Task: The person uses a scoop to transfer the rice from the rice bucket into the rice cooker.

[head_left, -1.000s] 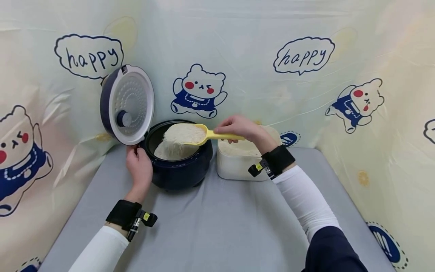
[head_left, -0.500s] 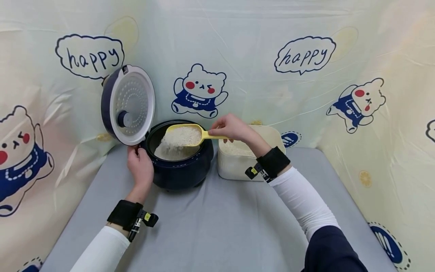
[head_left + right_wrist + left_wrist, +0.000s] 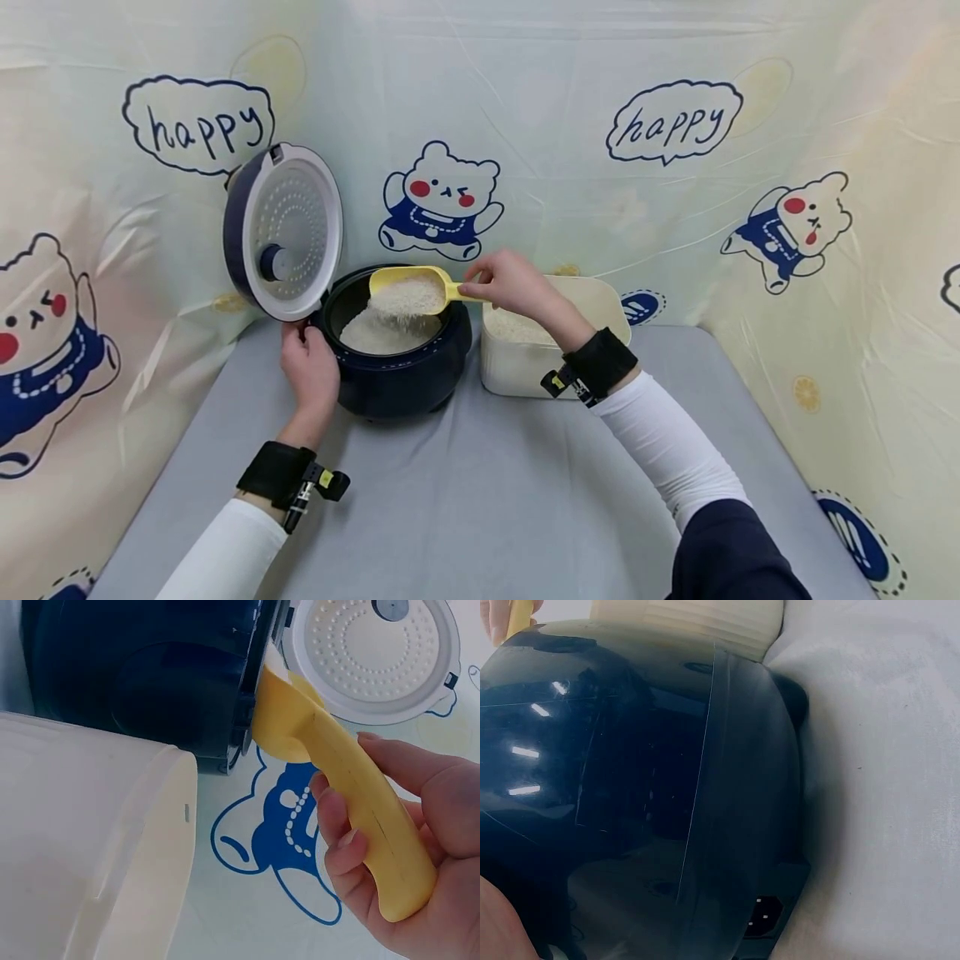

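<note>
In the head view my right hand [image 3: 510, 287] grips the handle of a yellow scoop [image 3: 381, 277] above the dark blue rice cooker [image 3: 397, 387]. White rice [image 3: 411, 296] lies in the tilted scoop, and grains spill off its near edge onto a heap of rice [image 3: 382, 332] inside the cooker. The right wrist view shows fingers and thumb wrapped around the scoop handle [image 3: 375, 817]. My left hand [image 3: 309, 371] holds the cooker's left side by the hinge, under the raised lid [image 3: 292, 221]; its fingertips are partly hidden there.
Right of the cooker stands an off-white bin [image 3: 517, 367] with rice in it, partly behind my right wrist. A grey cloth [image 3: 480, 508] covers the table. A printed curtain [image 3: 555, 117] hangs behind and at both sides. The cooker's power socket [image 3: 763, 916] shows low down.
The scoop has shifted slightly right and tipped toward me, with less rice in it. The heap in the cooker has grown. My left hand stays in place.
</note>
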The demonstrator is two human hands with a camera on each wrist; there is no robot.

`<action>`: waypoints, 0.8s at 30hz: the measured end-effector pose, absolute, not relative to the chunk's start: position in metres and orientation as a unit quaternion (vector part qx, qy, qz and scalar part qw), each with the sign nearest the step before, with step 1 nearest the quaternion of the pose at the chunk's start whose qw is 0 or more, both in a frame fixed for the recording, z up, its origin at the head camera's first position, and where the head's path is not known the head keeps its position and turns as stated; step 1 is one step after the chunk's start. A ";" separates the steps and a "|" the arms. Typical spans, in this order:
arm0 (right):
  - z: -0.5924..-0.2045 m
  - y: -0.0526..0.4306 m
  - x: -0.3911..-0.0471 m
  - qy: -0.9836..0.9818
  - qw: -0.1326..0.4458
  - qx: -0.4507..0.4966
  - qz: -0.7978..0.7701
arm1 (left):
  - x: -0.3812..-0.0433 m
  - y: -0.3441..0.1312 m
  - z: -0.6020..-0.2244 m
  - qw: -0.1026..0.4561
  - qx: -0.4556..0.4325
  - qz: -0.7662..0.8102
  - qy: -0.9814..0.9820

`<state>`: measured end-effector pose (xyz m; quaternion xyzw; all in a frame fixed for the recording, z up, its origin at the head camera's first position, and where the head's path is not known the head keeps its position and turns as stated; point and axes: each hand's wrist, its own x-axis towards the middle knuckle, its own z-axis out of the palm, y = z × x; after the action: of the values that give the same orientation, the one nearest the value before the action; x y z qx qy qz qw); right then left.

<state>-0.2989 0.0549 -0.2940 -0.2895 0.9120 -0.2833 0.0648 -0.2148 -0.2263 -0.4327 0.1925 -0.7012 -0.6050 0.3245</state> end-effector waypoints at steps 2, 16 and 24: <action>-0.295 0.054 -0.298 0.917 0.043 -0.294 -0.266 | -0.215 -0.226 -0.432 0.324 0.194 -0.604 -0.702; -0.305 0.047 -0.295 0.924 -0.104 -0.330 -0.164 | -0.214 -0.225 -0.434 0.337 0.192 -0.600 -0.699; -0.310 0.047 -0.293 0.903 -0.190 -0.371 -0.106 | -0.214 -0.226 -0.432 0.339 0.194 -0.599 -0.699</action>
<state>-0.2933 0.0471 -0.3101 -0.3710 0.9029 -0.1060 -0.1895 -0.2143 -0.2255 -0.4324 0.1942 -0.6990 -0.5988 0.3394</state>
